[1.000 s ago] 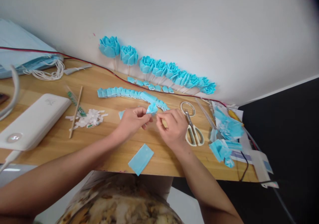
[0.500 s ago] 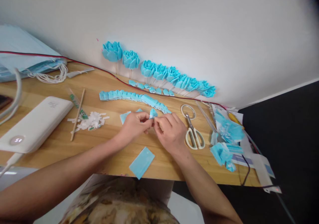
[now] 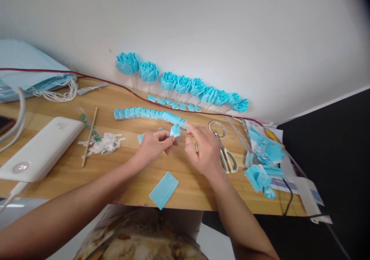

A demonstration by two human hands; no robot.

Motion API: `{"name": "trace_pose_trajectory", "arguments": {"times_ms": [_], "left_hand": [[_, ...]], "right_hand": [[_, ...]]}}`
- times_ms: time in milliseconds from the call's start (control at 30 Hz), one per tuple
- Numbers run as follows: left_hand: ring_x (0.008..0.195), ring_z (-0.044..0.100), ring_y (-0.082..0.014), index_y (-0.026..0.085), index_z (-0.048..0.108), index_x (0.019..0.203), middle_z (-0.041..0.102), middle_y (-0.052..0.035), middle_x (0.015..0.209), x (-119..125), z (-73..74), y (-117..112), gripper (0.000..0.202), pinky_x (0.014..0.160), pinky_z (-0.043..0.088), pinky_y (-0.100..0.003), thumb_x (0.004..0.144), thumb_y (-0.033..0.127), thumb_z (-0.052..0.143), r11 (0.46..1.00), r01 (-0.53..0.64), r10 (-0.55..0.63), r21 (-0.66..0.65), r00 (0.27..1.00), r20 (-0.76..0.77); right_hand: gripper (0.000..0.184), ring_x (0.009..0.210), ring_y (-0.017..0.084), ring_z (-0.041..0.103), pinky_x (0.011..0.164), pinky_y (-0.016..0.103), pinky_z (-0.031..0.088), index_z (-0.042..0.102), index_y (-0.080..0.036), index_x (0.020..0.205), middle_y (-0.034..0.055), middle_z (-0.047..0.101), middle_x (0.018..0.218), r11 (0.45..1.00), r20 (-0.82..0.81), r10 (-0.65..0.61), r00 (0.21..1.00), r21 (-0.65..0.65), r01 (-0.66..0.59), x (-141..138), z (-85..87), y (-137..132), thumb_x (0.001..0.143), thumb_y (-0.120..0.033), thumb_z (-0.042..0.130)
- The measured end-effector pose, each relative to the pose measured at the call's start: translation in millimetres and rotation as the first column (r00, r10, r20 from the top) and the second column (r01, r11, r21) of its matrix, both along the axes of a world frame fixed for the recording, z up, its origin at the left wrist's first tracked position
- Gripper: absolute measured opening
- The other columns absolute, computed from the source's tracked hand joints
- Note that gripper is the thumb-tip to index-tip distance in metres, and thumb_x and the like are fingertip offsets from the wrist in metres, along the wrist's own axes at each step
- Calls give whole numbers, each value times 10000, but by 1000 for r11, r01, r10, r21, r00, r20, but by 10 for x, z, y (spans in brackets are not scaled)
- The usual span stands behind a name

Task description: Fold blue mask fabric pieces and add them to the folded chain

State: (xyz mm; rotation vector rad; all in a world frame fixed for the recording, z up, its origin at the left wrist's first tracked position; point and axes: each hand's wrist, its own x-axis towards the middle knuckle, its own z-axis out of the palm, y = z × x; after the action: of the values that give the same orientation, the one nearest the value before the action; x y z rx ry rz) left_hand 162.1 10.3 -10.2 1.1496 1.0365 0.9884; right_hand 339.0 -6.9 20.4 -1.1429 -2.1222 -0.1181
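Between the thumb and fingers of my left hand (image 3: 157, 141) is a small folded blue petal (image 3: 175, 131) with a whitish lower edge. My right hand (image 3: 204, 148) is apart from it, just to the right, thumb and forefinger spread with nothing visible between them. Behind my hands runs a curved row of overlapping folded blue petals (image 3: 144, 113). A flat blue rectangle of mask-like fabric (image 3: 164, 189) lies near the table's front edge. Another blue piece (image 3: 141, 137) shows partly behind my left hand.
Blue fabric roses (image 3: 148, 71) on stems lean along the wall. Scissors (image 3: 229, 160) and a tape roll (image 3: 217, 129) lie right of my hands, beside crumpled blue scraps (image 3: 264, 148). Leftward are a stick (image 3: 90, 136), white paper bits (image 3: 106, 143) and a power bank (image 3: 43, 148).
My right hand has let go of the folded petal and drawn away to the right, its fingers opening. My left hand keeps the petal, which shows more fully now.
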Motion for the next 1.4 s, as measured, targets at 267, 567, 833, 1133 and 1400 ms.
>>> {"name": "trace_pose_trajectory", "arguments": {"times_ms": [267,567,833,1133,1400], "left_hand": [[532,515,-85,153,684,663,639,-5,638,-5,50,-10,212,512,473,-216,723,353,716,999,12,-10,-38,998,69],[523,527,-80,154,645,621,637,-5,636,-22,21,2,258,512,455,-211,713,385,713,999,33,-32,-12,998,47],[486,500,-65,159,610,608,576,25,579,-21,3,-5,235,489,425,-194,724,357,660,998,59,-60,17,998,13],[532,437,-83,178,536,582,486,33,568,-20,8,-8,219,472,424,-189,713,341,601,988,36,-20,151,994,-111],[534,436,-86,178,555,588,489,33,560,-25,-3,-23,211,489,399,-190,746,315,586,974,45,-6,222,985,-174]], "right_hand": [[225,721,151,651,617,278,504,657,-220,1124,23,710,878,899,-422,-153,894,-436,-52,116,-114,124,953,-305,537],[134,819,191,630,718,327,495,708,-222,972,53,721,867,991,10,80,997,106,-81,20,-80,77,917,-141,617],[152,777,181,607,702,317,481,728,-205,942,40,739,838,975,174,98,980,181,-130,21,-65,82,933,-127,598],[166,755,182,616,663,317,496,720,-218,844,48,715,791,994,41,104,994,40,-106,-19,-111,80,911,-154,584],[159,775,181,656,712,345,516,745,-244,875,41,732,815,981,-132,134,982,-120,-150,-5,-111,92,914,-207,596]]}}
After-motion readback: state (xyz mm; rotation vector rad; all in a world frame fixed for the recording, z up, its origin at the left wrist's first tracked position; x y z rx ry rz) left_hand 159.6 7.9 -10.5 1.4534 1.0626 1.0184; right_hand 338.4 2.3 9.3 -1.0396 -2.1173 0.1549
